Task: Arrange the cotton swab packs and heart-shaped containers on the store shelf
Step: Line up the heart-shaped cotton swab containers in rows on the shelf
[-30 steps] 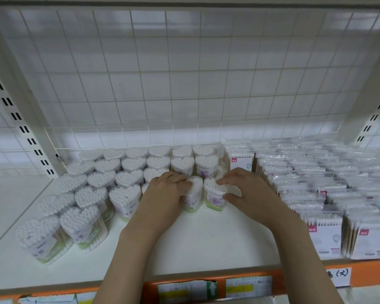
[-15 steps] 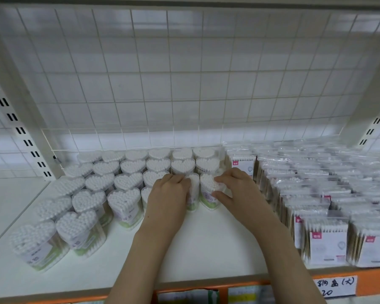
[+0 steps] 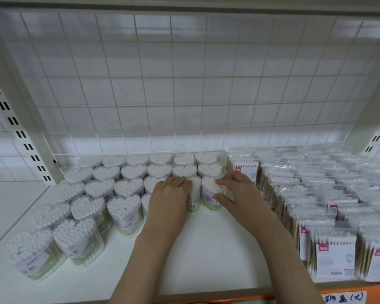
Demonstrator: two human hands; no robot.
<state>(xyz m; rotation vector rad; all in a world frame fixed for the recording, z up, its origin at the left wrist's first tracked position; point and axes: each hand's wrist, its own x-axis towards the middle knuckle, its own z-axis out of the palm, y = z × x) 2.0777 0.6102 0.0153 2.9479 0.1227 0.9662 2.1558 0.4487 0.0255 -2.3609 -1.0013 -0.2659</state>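
Heart-shaped containers [image 3: 127, 212]: clear tubs of cotton swabs stand upright in tidy rows over the left half of the white shelf [image 3: 206, 260], filling it back to the wire grid; the two at the near left corner sit forward of the rest and lean a little, so that corner looks less settled
Left hand [image 3: 168, 202]: fingers curled over the top of one container [image 3: 194, 194] at the front of the middle rows, gripping it close against its neighbours
Right hand [image 3: 235, 194]: thumb and fingers pinch a second container [image 3: 211, 194] just beside the first, next to the packs
Cotton swab packs [image 3: 333, 253]: flat bags with pink labels fill the right half in close files from front to back, apparently finished
Done: most of both blocks looks placed
Left: by my judgement, seating these two containers into their row, then filling the bare front strip of shelf ahead of them and straightening the near left corner
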